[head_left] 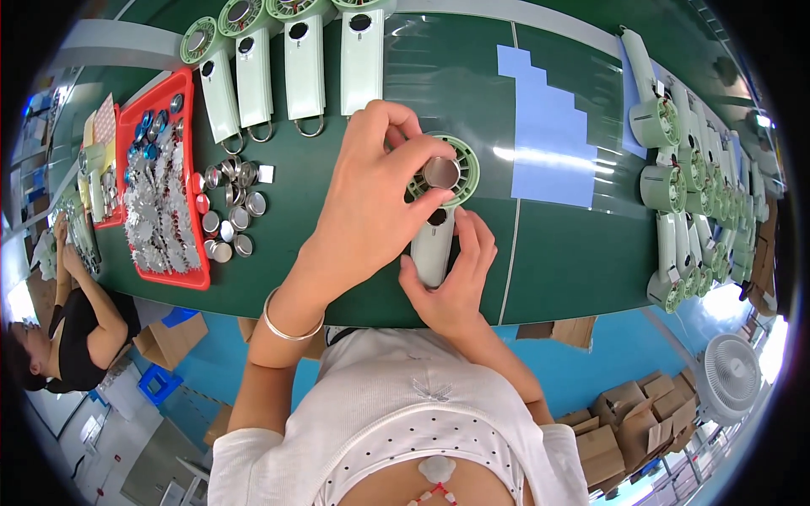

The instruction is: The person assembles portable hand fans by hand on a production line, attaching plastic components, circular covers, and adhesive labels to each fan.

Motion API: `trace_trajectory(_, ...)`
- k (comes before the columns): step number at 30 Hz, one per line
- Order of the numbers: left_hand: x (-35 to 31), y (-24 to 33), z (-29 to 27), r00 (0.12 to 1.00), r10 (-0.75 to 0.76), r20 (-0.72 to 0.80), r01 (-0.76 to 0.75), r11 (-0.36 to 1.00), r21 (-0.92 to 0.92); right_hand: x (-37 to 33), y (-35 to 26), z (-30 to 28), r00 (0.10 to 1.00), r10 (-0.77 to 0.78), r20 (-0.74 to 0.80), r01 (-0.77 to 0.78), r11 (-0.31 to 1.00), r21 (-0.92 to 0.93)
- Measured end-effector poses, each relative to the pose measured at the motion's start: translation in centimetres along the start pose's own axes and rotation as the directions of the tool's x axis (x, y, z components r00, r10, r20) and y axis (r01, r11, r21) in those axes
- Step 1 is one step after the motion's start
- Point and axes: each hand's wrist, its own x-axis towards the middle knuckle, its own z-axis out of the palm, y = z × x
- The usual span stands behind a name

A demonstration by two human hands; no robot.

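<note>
Between the thumb and forefinger of my left hand (371, 190) is a round silver metal cap (441, 173). It sits over the middle of the round green grille of a pale green handheld fan (432, 251); whether it touches the grille I cannot tell. My right hand (458, 291) is closed around the fan's handle, which lies on the table with its end toward me. Left of my hands, several loose silver caps (240, 218) lie in a cluster beside a red tray (202, 253).
Silver toothed parts (156, 211) and blue caps fill the red tray. Several fans (304, 76) lie in a row at the far edge, and more (666, 190) crowd the right side. A blue stepped sheet (553, 135) lies on the green table (337, 270). At far left sits a co-worker (84, 337).
</note>
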Motion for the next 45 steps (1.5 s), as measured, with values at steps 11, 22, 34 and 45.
trace_trajectory(11,0.4,-0.2,0.6,0.983,-0.177,0.048,0.181,0.98,-0.086,0.0,0.4,0.0,1.0,-0.029,-0.007,0.029,0.999,-0.016)
trace_trajectory(22,-4.0,-2.5,-0.3,0.987,-0.115,-0.115,0.023,0.802,-0.597,0.9,-1.0,-1.5,0.988,0.155,-0.019,-0.151,0.98,0.132)
trace_trajectory(34,-7.3,-4.7,1.5,0.978,-0.106,-0.181,0.064,0.973,-0.223,19.2,1.1,2.8,0.977,0.096,-0.191,-0.093,0.995,0.026)
trace_trajectory(45,-7.1,-4.8,0.8,0.982,-0.123,-0.141,0.101,0.983,-0.154,19.3,4.3,-2.0,0.91,-0.184,-0.373,-0.002,0.894,-0.447)
